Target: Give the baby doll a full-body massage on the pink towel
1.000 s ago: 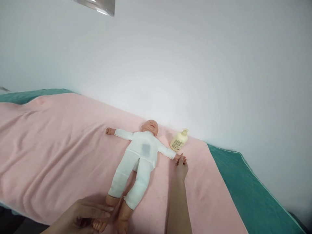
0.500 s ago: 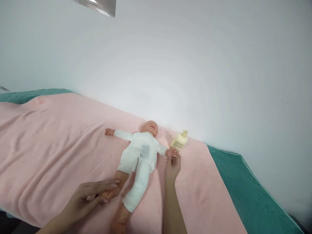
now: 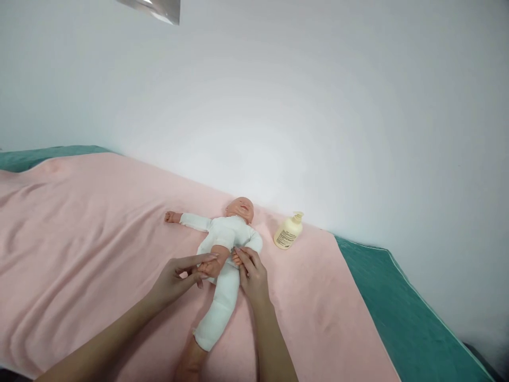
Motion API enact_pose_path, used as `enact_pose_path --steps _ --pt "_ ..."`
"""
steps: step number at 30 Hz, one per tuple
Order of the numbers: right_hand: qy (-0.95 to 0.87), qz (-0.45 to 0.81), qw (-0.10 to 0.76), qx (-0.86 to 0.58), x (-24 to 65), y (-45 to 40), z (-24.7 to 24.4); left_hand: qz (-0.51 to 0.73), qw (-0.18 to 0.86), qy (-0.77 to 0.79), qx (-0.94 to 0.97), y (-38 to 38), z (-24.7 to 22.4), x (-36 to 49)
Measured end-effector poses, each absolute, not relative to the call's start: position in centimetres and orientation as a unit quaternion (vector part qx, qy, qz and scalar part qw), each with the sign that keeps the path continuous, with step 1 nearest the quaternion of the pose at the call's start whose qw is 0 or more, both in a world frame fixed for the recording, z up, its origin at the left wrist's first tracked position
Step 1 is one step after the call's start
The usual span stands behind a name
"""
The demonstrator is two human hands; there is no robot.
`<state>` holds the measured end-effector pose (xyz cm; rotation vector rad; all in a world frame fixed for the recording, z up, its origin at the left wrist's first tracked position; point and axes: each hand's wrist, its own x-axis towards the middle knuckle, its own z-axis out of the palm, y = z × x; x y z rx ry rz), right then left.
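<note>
A baby doll (image 3: 228, 233) with a white cloth body lies on its back on a pink blanket. My left hand (image 3: 178, 276) pinches the doll's foot on the left side, and that leg is bent up over the belly. With its fingers closed round the doll's hand on the right side, my right hand (image 3: 253, 275) keeps that arm folded across the torso. Both of the doll's gripped limbs are close together over its middle. Its other arm stretches out to the left, while its other leg points down toward the lower edge of the view.
A pale yellow pump bottle (image 3: 288, 232) stands right of the doll. The pink blanket (image 3: 99, 223) lies over a green cover (image 3: 405, 307), which shows at both sides. Behind rises a white wall (image 3: 278, 106) with a shiny object at the top left.
My left hand has moved up and right, bending the doll's leg over its belly. My right hand has brought the doll's arm inward, away from the bottle.
</note>
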<state>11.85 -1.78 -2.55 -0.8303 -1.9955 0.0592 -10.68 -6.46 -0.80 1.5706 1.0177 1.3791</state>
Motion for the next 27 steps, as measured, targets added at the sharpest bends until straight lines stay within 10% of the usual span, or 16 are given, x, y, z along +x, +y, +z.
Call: enact_pose_path --steps 14,27 --pt "-0.337 0.253 0.718 -0.555 17.1 0.2 -2.3 0.432 0.177 0.337 0.818 -13.9 -5.2 -17.0" --pt "-0.232 0.346 0.734 -0.536 20.7 2.4 -5.6 0.386 0.365 0.312 0.788 -17.1 -7.3 -16.7"
